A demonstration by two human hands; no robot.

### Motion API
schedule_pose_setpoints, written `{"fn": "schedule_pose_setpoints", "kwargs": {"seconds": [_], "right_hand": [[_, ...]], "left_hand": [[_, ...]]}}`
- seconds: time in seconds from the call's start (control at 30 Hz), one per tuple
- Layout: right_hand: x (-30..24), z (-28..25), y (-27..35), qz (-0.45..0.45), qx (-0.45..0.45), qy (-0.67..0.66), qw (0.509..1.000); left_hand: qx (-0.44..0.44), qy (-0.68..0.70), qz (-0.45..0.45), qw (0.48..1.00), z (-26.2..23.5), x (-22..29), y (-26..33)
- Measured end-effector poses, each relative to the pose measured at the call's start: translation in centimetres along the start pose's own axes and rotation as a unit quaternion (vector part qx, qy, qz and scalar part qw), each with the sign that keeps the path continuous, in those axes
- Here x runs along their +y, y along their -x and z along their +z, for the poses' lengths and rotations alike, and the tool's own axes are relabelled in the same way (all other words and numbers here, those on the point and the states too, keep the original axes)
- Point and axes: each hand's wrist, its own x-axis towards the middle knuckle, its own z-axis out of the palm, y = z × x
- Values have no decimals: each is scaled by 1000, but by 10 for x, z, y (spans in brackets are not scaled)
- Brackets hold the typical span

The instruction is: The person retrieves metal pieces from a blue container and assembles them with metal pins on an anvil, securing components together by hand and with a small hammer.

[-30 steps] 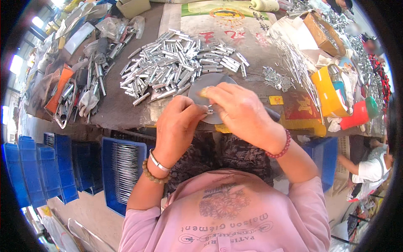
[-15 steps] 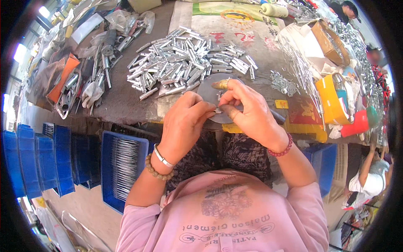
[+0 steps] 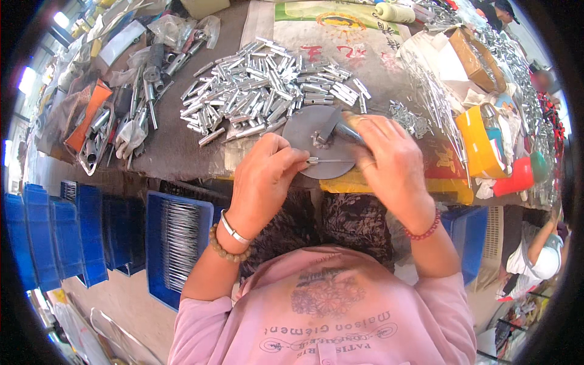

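Note:
My left hand point(image 3: 265, 172) pinches a short silver metal tube point(image 3: 313, 160) at its fingertips. From the tube a thin metal rod point(image 3: 337, 160) points right, across the round grey metal plate point(image 3: 298, 131) at the bench edge. My right hand point(image 3: 392, 159), partly blurred, is closed around a dark metal hammer point(image 3: 348, 132), whose wedge-shaped end lies over the plate. Much of the hammer is hidden by the hand. A small metal fixture point(image 3: 319, 140) stands near the plate's middle. Just beyond lies a large heap of silver tubes point(image 3: 249, 91).
Small metal pieces point(image 3: 409, 120) are piled right of the plate, near long thin rods point(image 3: 441, 100). A yellow container point(image 3: 476, 137) and a red one point(image 3: 514, 177) stand farther right. Tools and plastic bags crowd the left. A blue crate point(image 3: 153, 243) of rods is below the bench.
My right hand has left the fingertips of my left, moved right, and taken hold of the hammer, now over the plate. My left hand stays nearly in place with the tube.

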Motion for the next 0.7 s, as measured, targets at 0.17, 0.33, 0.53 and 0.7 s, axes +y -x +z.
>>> {"fn": "schedule_pose_setpoints", "kwargs": {"seconds": [0.17, 0.33, 0.53, 0.7], "right_hand": [[7, -10, 15, 109, -70, 21, 991], [-15, -20, 26, 117, -30, -95, 988], [-30, -26, 40, 43, -35, -11, 998], [-29, -29, 33, 66, -64, -6, 996]], "left_hand": [[-17, 17, -23, 999, -1, 1, 0], [-27, 13, -20, 999, -2, -1, -1], [-7, 43, -2, 999, 0, -3, 0], [-18, 40, -10, 999, -1, -7, 2]]}}
